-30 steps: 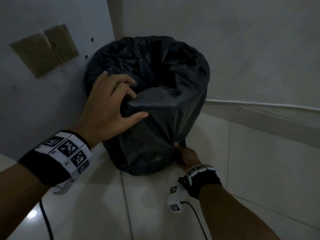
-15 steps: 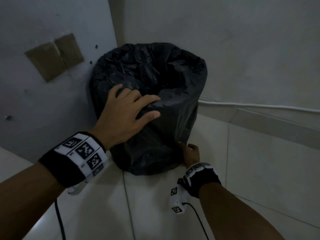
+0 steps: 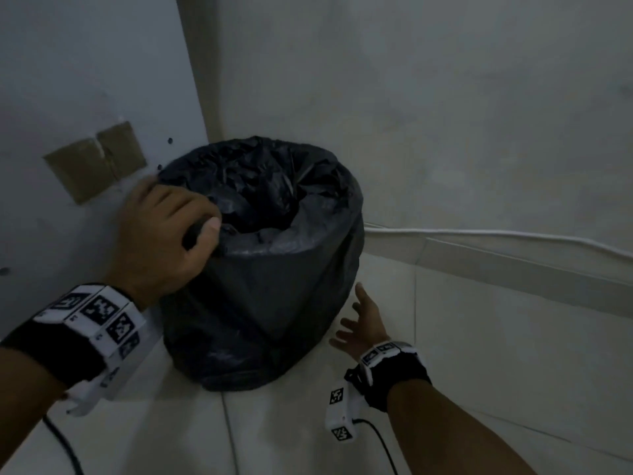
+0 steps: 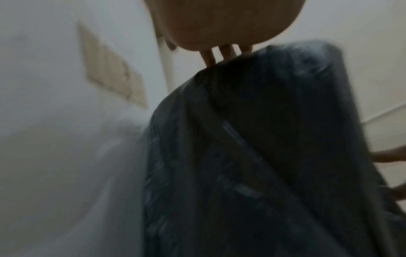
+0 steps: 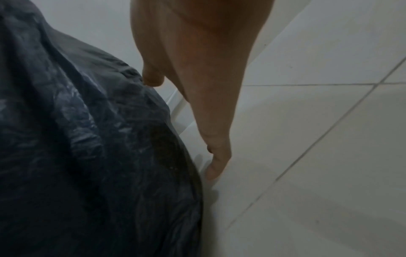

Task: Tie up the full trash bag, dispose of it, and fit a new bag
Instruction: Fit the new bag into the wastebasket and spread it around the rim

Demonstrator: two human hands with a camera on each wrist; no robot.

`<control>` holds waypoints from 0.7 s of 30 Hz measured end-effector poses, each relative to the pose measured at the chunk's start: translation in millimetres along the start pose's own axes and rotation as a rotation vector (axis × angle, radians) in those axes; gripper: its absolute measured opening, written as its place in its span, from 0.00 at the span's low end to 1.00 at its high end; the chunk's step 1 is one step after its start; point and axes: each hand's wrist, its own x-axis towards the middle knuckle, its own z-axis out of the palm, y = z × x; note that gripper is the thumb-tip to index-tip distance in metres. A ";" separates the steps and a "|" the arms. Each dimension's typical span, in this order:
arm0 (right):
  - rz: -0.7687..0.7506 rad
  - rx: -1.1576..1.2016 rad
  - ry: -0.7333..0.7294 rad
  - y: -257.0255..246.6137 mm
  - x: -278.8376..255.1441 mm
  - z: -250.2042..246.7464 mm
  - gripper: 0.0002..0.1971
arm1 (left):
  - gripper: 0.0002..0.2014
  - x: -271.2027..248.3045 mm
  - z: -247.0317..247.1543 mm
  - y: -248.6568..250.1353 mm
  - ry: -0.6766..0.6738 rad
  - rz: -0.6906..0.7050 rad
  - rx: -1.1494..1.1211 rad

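A black trash bag (image 3: 274, 286) lines and drapes over a round bin standing on the floor in a room corner; the bin itself is hidden under the plastic. My left hand (image 3: 168, 234) grips the bag's rim at the near left, fingers curled over the edge and thumb pinching the plastic. In the left wrist view the fingertips (image 4: 222, 53) reach over the bag's top edge (image 4: 263, 121). My right hand (image 3: 363, 320) hovers low beside the bag's right base, fingers spread and holding nothing. In the right wrist view it (image 5: 197, 104) hangs just beside the bag (image 5: 87, 139).
Walls close in behind and left of the bin. A brown taped patch (image 3: 96, 162) is on the left wall. A white cable (image 3: 496, 234) runs along the right wall above the skirting. Pale floor tiles (image 3: 479, 371) stretch right and toward me.
My left hand slid left along the rim and closed on the bag's edge. My right hand let go of the bag's lower side and spread open beside it.
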 end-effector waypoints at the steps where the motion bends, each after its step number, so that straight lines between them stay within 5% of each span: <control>1: 0.002 0.048 -0.021 0.8 -2.1 2.0 0.44 | 0.18 4.0 -2.3 10.7 -0.053 -0.021 -0.059; 4: -0.002 0.152 -0.079 3.1 -3.8 9.0 0.47 | 0.23 10.3 -0.8 45.1 -0.286 -0.098 -0.165; 7: 0.007 0.151 -0.128 7.1 -0.3 10.7 0.52 | 0.28 5.3 8.4 55.2 -0.407 0.011 -0.117; 14: 0.072 0.212 -0.332 -1.4 0.2 -9.9 0.48 | 0.25 -11.3 3.7 11.2 -0.272 0.257 0.017; 17: 0.074 0.301 -0.516 -2.5 -7.0 -9.0 0.42 | 0.27 -18.2 2.4 1.2 -0.253 0.203 0.008; 21: 0.015 0.336 -0.534 -4.9 -12.0 -8.1 0.35 | 0.27 -15.4 -0.5 12.8 -0.250 0.067 -0.130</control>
